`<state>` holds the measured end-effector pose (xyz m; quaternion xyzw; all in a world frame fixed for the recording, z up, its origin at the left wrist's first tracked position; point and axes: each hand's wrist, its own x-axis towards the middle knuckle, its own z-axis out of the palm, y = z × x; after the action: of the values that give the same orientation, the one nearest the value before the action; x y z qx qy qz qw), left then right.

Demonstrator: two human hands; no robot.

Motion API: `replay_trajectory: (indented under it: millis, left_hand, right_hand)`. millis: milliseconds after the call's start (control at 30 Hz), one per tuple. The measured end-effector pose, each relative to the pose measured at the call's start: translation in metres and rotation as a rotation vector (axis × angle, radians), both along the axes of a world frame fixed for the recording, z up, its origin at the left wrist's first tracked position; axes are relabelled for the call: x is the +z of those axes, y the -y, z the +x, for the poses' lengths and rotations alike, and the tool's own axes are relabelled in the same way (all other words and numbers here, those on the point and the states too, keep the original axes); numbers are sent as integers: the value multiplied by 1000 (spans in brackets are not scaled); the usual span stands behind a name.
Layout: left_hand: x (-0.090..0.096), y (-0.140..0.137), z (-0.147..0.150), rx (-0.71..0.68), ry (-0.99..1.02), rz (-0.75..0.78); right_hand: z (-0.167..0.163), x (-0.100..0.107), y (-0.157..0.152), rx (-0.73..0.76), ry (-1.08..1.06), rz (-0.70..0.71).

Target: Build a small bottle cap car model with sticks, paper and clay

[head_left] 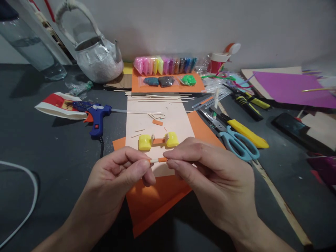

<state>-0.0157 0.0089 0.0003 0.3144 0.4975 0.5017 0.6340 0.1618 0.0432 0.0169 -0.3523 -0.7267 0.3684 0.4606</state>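
Between my two hands is a short pale wooden stick [154,160] with orange strips around its ends. My left hand [123,171] pinches its left end between thumb and finger. My right hand [210,175] pinches the right end, at the orange strip. Just beyond my fingers, a yellow clay piece [145,142] and a second yellow clay piece [172,139] lie on a cream sheet [139,105], with an orange bar between them. Farther up the sheet are a small orange paper strip [158,123] and several short stick bits [156,116].
A blue glue gun [97,117] lies left, by a silver kettle [98,59] and a water bottle [39,49]. Blue-handled scissors [238,143], a yellow cutter [246,133] and pliers [246,103] lie right. Clay packs [165,65] sit at the back. Orange paper [157,199] lies beneath.
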Motion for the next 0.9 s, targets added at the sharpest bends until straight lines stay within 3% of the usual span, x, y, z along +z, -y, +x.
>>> replay_trajectory:
  millis: [500, 700, 900]
  left_hand:
    - [-2, 2, -3, 10, -134, 17]
    - [2, 0, -3, -15, -43, 3]
    - [3, 0, 0, -9, 49, 18]
  right_hand:
    - [2, 2, -3, 42, 103, 110]
    - [2, 4, -3, 7, 48, 15]
    - [1, 4, -3, 43, -72, -167]
